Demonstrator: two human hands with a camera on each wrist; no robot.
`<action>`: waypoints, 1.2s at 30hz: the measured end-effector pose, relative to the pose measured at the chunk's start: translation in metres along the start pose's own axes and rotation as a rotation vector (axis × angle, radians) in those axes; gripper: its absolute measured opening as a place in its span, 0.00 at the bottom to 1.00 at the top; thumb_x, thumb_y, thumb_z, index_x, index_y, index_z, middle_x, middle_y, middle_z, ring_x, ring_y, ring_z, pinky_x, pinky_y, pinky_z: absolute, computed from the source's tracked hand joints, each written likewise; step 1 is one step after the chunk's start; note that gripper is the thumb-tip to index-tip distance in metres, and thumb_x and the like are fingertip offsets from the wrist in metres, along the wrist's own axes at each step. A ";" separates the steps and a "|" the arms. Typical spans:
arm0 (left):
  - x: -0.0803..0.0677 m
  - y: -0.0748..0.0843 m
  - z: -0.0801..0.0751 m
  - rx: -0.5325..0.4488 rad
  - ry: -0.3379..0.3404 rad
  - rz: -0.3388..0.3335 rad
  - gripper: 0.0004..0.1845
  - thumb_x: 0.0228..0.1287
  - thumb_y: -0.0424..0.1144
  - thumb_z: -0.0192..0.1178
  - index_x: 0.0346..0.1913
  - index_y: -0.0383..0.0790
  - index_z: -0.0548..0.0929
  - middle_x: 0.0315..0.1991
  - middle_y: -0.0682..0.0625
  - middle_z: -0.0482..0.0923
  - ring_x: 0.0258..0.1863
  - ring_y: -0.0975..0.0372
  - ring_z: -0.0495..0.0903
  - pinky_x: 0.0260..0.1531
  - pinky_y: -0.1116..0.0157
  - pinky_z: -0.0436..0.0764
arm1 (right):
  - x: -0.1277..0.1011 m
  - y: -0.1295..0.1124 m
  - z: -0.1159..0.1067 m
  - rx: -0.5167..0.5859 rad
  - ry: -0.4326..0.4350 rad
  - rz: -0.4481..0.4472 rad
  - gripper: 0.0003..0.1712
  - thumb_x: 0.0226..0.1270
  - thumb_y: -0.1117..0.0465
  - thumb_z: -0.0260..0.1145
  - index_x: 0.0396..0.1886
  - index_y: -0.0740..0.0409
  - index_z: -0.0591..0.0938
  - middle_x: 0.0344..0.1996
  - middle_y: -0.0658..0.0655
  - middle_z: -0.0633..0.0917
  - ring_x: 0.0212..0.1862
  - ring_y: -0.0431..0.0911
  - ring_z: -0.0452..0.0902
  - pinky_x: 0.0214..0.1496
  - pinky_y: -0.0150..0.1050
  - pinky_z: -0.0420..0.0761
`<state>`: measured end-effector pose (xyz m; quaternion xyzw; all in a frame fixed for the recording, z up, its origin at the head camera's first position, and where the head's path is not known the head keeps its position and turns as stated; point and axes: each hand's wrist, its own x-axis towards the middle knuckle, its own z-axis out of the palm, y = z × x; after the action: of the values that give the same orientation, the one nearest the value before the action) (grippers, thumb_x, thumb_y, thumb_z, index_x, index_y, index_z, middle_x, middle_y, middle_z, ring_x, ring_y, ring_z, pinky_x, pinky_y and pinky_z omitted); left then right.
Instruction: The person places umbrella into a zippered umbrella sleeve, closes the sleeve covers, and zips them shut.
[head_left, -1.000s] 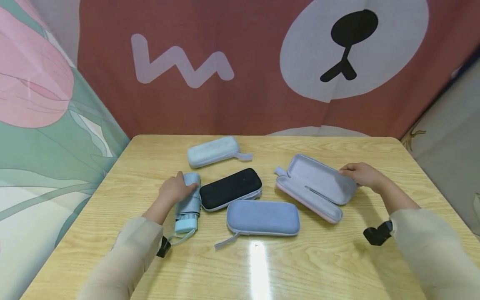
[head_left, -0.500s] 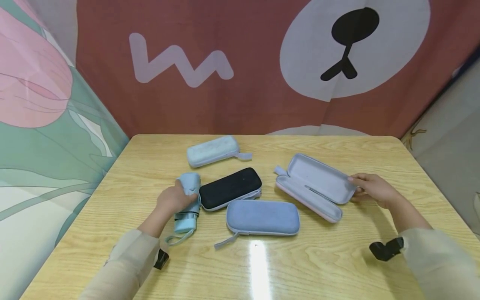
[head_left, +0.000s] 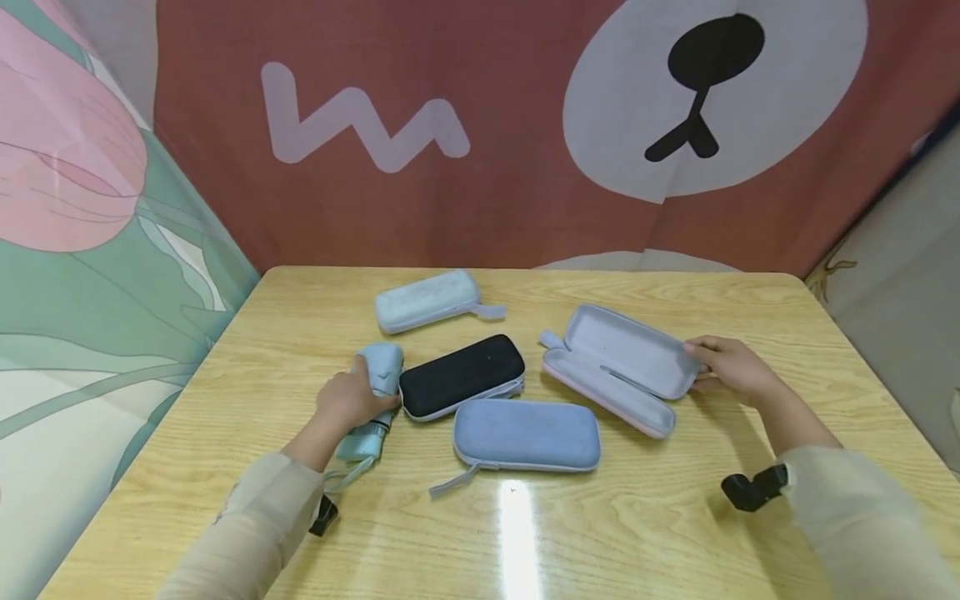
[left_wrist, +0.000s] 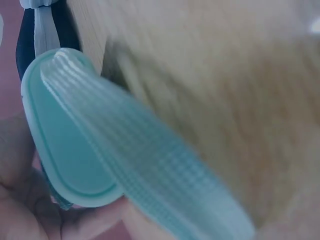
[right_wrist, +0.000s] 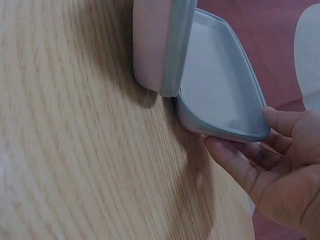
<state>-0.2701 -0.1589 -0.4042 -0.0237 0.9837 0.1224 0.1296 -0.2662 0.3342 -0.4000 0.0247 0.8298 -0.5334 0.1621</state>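
Observation:
My left hand [head_left: 347, 406] grips a folded light-blue umbrella [head_left: 383, 364] on the left of the table. In the left wrist view the umbrella's mint end cap [left_wrist: 75, 150] and its wrist strap [left_wrist: 150, 145] fill the foreground, with fingers curled around the far side. My right hand [head_left: 733, 367] pinches the right end of an opened glasses case [head_left: 626, 346], pink outside and grey inside. The right wrist view shows the thumb on the rim of the case half [right_wrist: 220, 80] and the fingers beneath it.
Between the hands lie a black zipped case [head_left: 461, 377] and a blue zipped case [head_left: 527, 435] with a pull tab. A pale-blue case [head_left: 427, 300] lies farther back on the wooden table [head_left: 637, 533]. A patterned curtain [head_left: 510, 217] hangs behind.
The umbrella's lower end has swung left and tilted under my left hand. My right hand drew back, then took hold of the open case, which has shifted slightly left.

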 end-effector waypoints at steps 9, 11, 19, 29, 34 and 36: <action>-0.002 -0.007 0.001 -0.060 0.073 0.034 0.44 0.47 0.51 0.58 0.58 0.22 0.53 0.39 0.29 0.69 0.33 0.45 0.73 0.26 0.54 0.72 | 0.007 -0.005 0.001 0.026 -0.001 -0.014 0.33 0.68 0.53 0.42 0.60 0.77 0.51 0.53 0.73 0.57 0.45 0.52 0.65 0.46 0.42 0.72; 0.000 -0.008 0.000 -0.085 0.083 0.061 0.42 0.46 0.50 0.59 0.56 0.22 0.55 0.38 0.30 0.70 0.32 0.46 0.73 0.25 0.54 0.72 | 0.008 -0.007 0.000 0.033 -0.004 -0.011 0.33 0.68 0.53 0.42 0.61 0.76 0.51 0.53 0.73 0.57 0.46 0.53 0.64 0.47 0.42 0.72; 0.014 -0.006 -0.019 -0.186 0.121 0.187 0.39 0.46 0.42 0.60 0.57 0.26 0.56 0.43 0.30 0.68 0.38 0.45 0.71 0.34 0.52 0.72 | 0.010 -0.015 0.001 0.030 -0.002 -0.002 0.33 0.67 0.53 0.44 0.61 0.74 0.52 0.53 0.70 0.58 0.44 0.49 0.65 0.47 0.46 0.71; 0.031 0.023 -0.035 -0.171 0.086 0.257 0.39 0.45 0.42 0.62 0.57 0.25 0.58 0.48 0.33 0.67 0.45 0.46 0.69 0.42 0.52 0.68 | 0.016 -0.017 0.007 0.032 0.003 -0.015 0.31 0.68 0.56 0.43 0.60 0.77 0.52 0.51 0.70 0.59 0.44 0.50 0.65 0.47 0.45 0.71; 0.037 0.036 -0.040 -0.144 0.091 0.285 0.41 0.45 0.42 0.63 0.60 0.30 0.56 0.51 0.34 0.65 0.47 0.46 0.67 0.44 0.52 0.67 | 0.018 -0.017 0.008 0.014 0.019 -0.021 0.30 0.68 0.56 0.42 0.60 0.76 0.53 0.52 0.70 0.60 0.45 0.52 0.64 0.45 0.44 0.73; 0.039 0.042 -0.042 -0.135 0.093 0.299 0.41 0.45 0.42 0.63 0.61 0.32 0.56 0.52 0.35 0.64 0.47 0.46 0.67 0.44 0.52 0.67 | 0.019 -0.017 0.007 0.012 0.025 -0.023 0.30 0.68 0.55 0.42 0.60 0.76 0.53 0.52 0.71 0.60 0.45 0.53 0.65 0.45 0.44 0.73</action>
<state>-0.3212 -0.1296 -0.3654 0.1087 0.9707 0.2050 0.0621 -0.2858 0.3182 -0.3934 0.0226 0.8288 -0.5398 0.1456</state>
